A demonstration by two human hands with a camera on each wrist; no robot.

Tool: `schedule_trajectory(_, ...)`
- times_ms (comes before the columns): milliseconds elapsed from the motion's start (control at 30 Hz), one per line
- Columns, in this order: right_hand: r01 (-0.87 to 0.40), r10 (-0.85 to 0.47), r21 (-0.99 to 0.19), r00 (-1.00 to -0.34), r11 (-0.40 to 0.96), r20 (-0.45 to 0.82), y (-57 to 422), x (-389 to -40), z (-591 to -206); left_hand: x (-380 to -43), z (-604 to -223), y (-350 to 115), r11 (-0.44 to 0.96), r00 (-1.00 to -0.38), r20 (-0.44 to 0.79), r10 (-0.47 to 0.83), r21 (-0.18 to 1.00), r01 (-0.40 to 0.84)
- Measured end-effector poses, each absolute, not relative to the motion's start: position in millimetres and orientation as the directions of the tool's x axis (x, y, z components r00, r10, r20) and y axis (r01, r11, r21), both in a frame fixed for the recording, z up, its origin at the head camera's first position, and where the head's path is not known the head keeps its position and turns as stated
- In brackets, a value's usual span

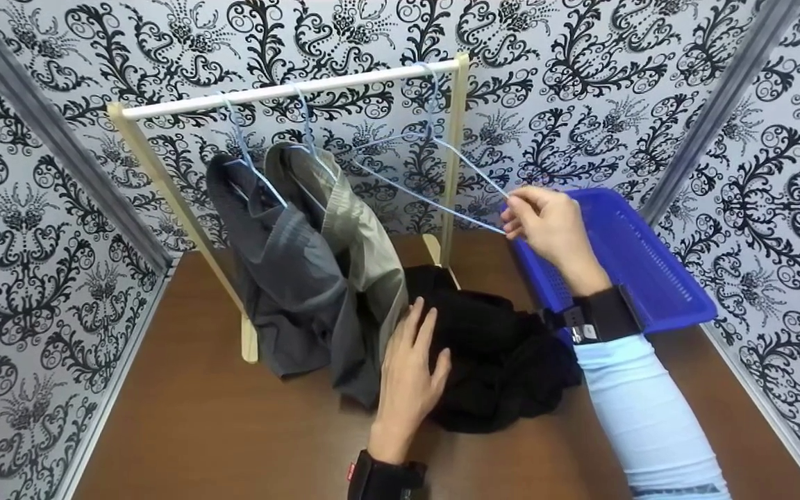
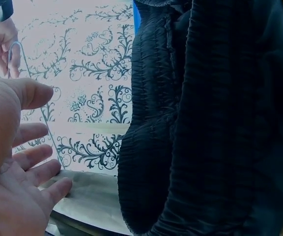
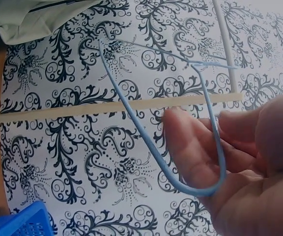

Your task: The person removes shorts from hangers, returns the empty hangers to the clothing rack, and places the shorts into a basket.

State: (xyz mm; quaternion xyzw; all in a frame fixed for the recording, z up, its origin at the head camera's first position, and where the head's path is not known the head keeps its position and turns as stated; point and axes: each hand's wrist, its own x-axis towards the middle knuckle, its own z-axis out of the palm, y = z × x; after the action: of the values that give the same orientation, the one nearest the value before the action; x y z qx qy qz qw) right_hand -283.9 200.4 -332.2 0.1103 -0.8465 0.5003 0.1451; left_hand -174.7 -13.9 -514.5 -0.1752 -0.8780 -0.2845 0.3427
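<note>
My right hand [image 1: 546, 226] holds one end of a light-blue wire clothes hanger [image 1: 435, 203] between thumb and fingers. The hanger's hook is over the rack's white bar, and no garment is on it; the right wrist view shows its rounded end at my fingers. My left hand [image 1: 410, 371] has its fingers spread loosely, beside the olive trousers [image 1: 365, 236] and over the edge of a black garment [image 1: 483, 340]. That black garment lies bunched on the table, its gathered elastic waistband [image 2: 149, 123] large in the left wrist view. Dark grey trousers [image 1: 296, 257] hang leftmost.
A small garment rack [image 1: 344, 82] with wooden posts stands on the brown table [image 1: 185, 417]. Behind the black garment, to the right, is a blue plastic basket [image 1: 650, 257]. Walls covered in black-and-white patterned paper [image 1: 615, 90] enclose the table at the back and sides.
</note>
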Motion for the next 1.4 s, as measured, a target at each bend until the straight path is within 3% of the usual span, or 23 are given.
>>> schedule_trajectory(333,-0.361,-0.026,-0.679,-0.893,0.640,0.450,219,-268,-358,-171,-511,-17,0.764,-0.754,0.648,0.111,0.429,0.482)
schedule_trajectory(933,-0.441,0.018,-0.612,-0.802,0.656,0.597,216,-219,-447,-171,-520,-23,0.709,-0.589,0.808,0.018,0.405,0.578)
schedule_trajectory(1233,-0.440,0.018,-0.592,-0.793,0.675,0.609,209,-194,-488,-168,-520,-24,0.683,-0.554,0.832,-0.008,0.409,0.605)
schedule_trajectory(1400,-0.413,0.026,-0.626,-0.821,0.662,0.570,203,-181,-507,-168,-522,-23,0.688,-0.532,0.847,0.011,0.380,0.618)
